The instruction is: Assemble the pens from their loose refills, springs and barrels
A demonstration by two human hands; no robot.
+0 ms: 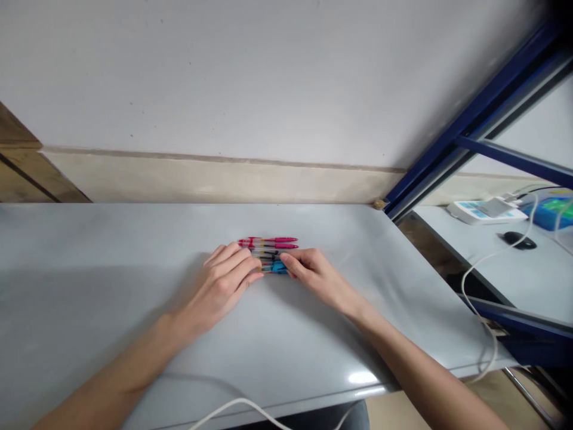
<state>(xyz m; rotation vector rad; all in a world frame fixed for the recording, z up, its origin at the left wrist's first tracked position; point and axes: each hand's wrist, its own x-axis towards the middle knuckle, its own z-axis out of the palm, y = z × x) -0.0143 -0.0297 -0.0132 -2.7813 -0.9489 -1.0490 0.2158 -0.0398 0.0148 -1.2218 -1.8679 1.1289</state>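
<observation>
Several pens lie side by side across the grey table in front of me. Two pink pens (286, 240) form the far edge of the row, outside my fingers. Nearer to me are dark-marked clear pens (268, 253), and blue pens (278, 267) make up the near edge. My left hand (228, 278) is closed with bent fingers around the left ends of the nearer pens. At their right ends my right hand (313, 275) is closed, thumb against the fingers. Both hands cover the pens' ends, so exactly which ones each grips is partly hidden.
Behind the grey table (111, 334) stands a white wall (224, 77). A blue metal frame (447, 125) rises at the right. Beyond it, another table holds a white device (486, 210) and a black mouse (519, 240). A white cable (465, 280) hangs over the right edge.
</observation>
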